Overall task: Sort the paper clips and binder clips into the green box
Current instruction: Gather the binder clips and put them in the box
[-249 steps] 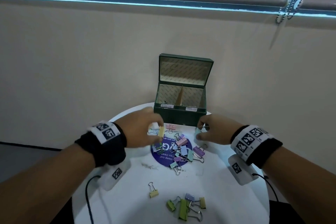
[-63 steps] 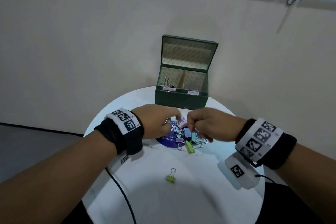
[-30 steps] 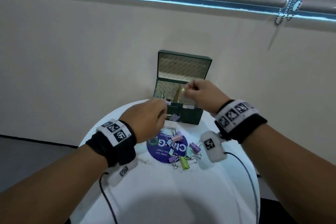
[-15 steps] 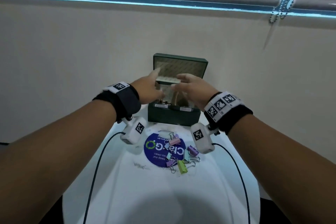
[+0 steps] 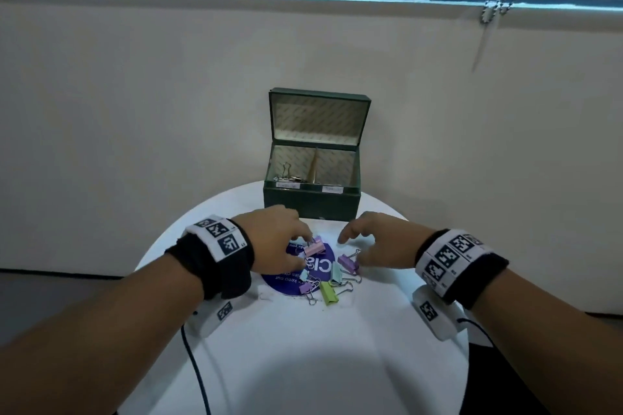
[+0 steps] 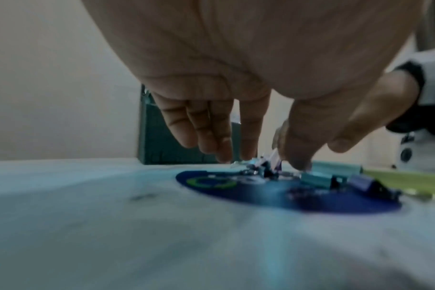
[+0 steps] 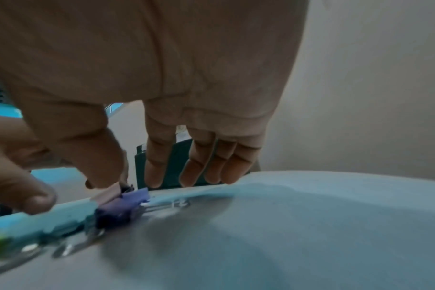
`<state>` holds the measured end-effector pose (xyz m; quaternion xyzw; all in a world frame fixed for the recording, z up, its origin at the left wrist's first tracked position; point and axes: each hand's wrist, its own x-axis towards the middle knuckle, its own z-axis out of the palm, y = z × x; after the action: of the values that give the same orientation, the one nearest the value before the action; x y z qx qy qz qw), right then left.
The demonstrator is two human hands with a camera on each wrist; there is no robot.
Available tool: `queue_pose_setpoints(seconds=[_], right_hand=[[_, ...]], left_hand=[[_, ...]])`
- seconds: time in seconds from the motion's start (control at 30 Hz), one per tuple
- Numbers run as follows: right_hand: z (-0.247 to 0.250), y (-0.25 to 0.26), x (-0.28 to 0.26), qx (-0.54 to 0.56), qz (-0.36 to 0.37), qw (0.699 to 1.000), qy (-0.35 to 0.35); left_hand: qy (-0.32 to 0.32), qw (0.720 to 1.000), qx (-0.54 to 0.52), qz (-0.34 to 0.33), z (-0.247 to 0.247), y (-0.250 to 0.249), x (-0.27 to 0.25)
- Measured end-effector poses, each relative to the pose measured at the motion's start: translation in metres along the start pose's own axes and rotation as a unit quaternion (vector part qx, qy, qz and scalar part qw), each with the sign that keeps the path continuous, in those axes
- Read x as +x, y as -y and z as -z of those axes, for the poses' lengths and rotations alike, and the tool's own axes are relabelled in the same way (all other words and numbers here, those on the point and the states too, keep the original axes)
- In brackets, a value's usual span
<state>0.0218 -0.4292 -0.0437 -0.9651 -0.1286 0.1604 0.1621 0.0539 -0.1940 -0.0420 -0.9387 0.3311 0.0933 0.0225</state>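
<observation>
Half a second ago both my hands were up at the green box [image 5: 312, 204]; now they are back down at the pile on the table [image 5: 303, 347], so that drop is done and I am starting another pick. The remaining binder clips lie bunched on the round blue sticker [image 5: 286, 285], just in front of the box: a pink clip [image 5: 315, 248], a purple clip [image 5: 349, 262], a pale teal one [image 5: 336, 273], a green one [image 5: 328, 293] and a small lilac one [image 5: 305, 287]. My left hand [image 5: 276, 242] reaches its fingertips [image 6: 224, 155] down onto the pink clip, thumb and fingers close together around it, though I cannot tell whether they have it pinched. My right hand [image 5: 377, 244] hovers loosely spread over the purple clip, thumb low beside it, holding nothing. The box stands open at the far edge of the table with its lid up; wire handles of clips [image 5: 286, 169] show in the left compartment, while the right side looks bare from here. I judge only a handful of clips are left. I see no loose paper clips clearly.
</observation>
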Motion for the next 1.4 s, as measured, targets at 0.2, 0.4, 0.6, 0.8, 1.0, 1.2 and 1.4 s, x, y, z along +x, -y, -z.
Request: queue_pose_setpoints(seconds=[0.2, 0.4, 0.6, 0.8, 1.0, 1.2, 1.4], right_hand=[[-0.015, 0.008, 0.009, -0.011, 0.005, 1.000, -0.015], [-0.013, 0.004, 0.004, 0.034, 0.020, 0.998, -0.057], [-0.009, 0.006, -0.005, 0.116, 0.068, 0.986, -0.102], [-0.014, 0.047, -0.017, -0.025, 0.112, 0.992, -0.042], [-0.043, 0.074, -0.009, -0.153, 0.116, 0.981, -0.022], [-0.032, 0.065, -0.010, -0.052, 0.117, 0.992, -0.016], [0.018, 0.053, -0.004, 0.138, 0.079, 0.979, -0.127]], left_hand=[[0.004, 0.999, -0.014, 0.033, -0.005, 0.000, -0.002], [0.002, 0.998, -0.052, 0.036, -0.005, -0.004, -0.004], [-0.029, 0.995, -0.084, 0.033, -0.009, -0.003, -0.009], [0.011, 0.997, -0.076, -0.008, -0.004, -0.008, -0.013], [0.000, 0.995, -0.095, 0.013, -0.003, -0.008, -0.015], [-0.045, 0.990, -0.128, 0.027, -0.004, -0.003, -0.024], [-0.018, 0.990, -0.142, -0.008, -0.005, -0.008, -0.031]])
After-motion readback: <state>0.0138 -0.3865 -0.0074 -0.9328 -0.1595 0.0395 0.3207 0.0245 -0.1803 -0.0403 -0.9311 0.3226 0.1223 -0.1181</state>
